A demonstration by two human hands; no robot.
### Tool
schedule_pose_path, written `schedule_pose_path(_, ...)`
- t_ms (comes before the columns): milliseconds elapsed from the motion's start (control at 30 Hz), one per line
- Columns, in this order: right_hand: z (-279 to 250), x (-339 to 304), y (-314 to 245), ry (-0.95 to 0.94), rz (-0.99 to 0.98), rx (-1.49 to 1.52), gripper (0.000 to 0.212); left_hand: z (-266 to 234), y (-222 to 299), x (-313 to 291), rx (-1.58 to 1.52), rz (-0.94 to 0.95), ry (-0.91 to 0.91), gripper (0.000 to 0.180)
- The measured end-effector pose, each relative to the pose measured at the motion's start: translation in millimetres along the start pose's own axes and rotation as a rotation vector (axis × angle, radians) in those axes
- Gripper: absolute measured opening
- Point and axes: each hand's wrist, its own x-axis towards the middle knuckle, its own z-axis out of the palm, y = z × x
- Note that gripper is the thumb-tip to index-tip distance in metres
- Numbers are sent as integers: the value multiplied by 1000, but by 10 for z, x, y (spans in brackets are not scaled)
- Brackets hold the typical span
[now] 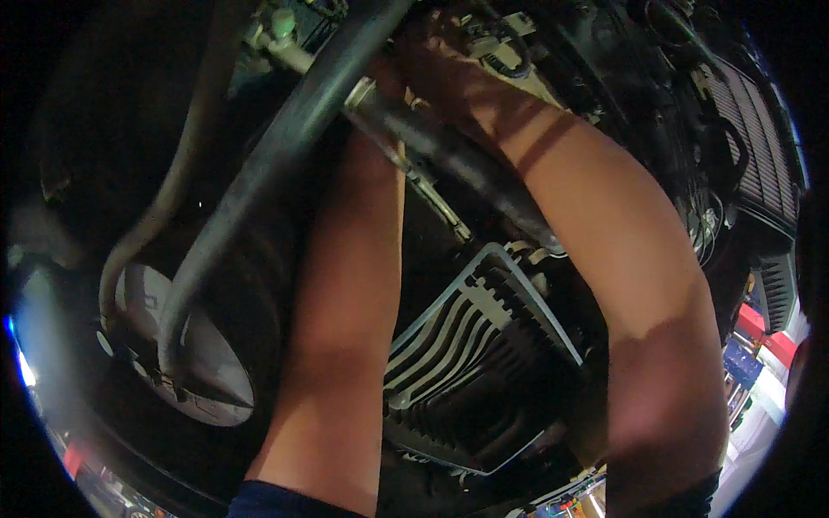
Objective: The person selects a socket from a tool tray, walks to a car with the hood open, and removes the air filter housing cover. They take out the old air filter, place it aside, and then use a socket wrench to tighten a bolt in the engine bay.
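Both forearms reach deep into a dark vehicle engine bay. My left hand (386, 79) is mostly hidden behind a thick black hose (285, 155) and a ribbed black pipe (458, 164); its fingers do not show. My right hand (445, 65) is at the top centre, close beside the left, among hoses and metal fittings. Shadow covers its fingers, so any hold is unclear. A thin metal rod or bracket (436, 200) slants down beside the left forearm. Just right of my right hand is a pale metal part (505, 60).
Between the forearms lies an open black box with pale curved ribs (453, 332) and a light rim (540, 306). At left, a second hose (186, 164) runs down to a pale oval part (194, 363). A finned panel (751, 138) stands at right; red and blue objects (743, 363) lie beyond.
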Motion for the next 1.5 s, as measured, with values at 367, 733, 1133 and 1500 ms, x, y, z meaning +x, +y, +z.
schedule_pose_path(367, 462, 253, -108, 14, 174, 299, 36, 4, 67, 80, -65, -378, -124, 36)
schedule_pose_path(733, -558, -512, -100, -334, 74, 910, 27, -60, 98, 251, 18, -542, -289, 34)
schedule_pose_path(1133, -243, -594, -424, -78, 247, 911, 31, 1385, -810, -237, -339, -685, -98, 34)
schedule_pose_path(1500, -565, -574, 150, -78, 453, 873, 23, 522, -235, 116, -606, -1065, -239, 37)
